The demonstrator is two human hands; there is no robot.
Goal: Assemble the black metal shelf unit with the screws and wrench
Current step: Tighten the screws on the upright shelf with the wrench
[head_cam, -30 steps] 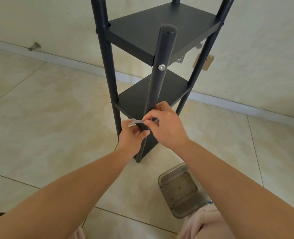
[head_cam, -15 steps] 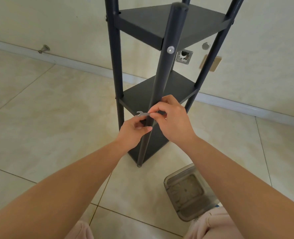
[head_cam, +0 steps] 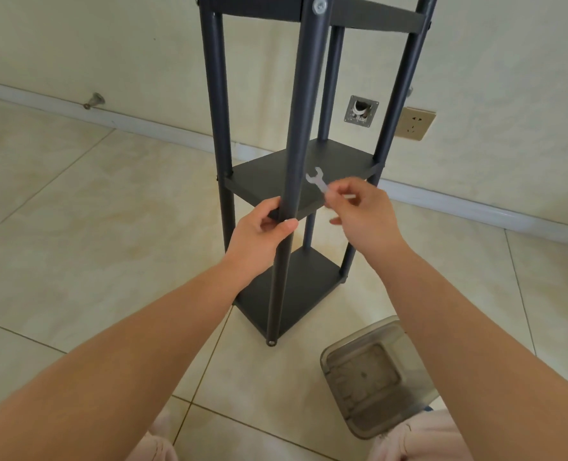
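Observation:
The black metal shelf unit (head_cam: 276, 181) stands upright on the tiled floor, with three shelves between four round posts. A silver screw head (head_cam: 319, 5) shows on the near post at the top shelf. My left hand (head_cam: 259, 234) grips the near post (head_cam: 304, 104) at the level of the middle shelf. My right hand (head_cam: 362, 211) is just right of that post and pinches a small flat silver wrench (head_cam: 317, 181), whose open jaw points up and left, clear of the post.
A clear plastic container (head_cam: 375, 377) lies on the floor at the lower right, near my knee. Behind the shelf unit the wall has a socket (head_cam: 414, 123) and a metal plate (head_cam: 360, 111). A door stop (head_cam: 94, 101) sits at the baseboard on the left.
Both hands held the wrench at the near post. My right hand has pulled it away to the right, and my left hand has taken hold of the post. The view tilted downward.

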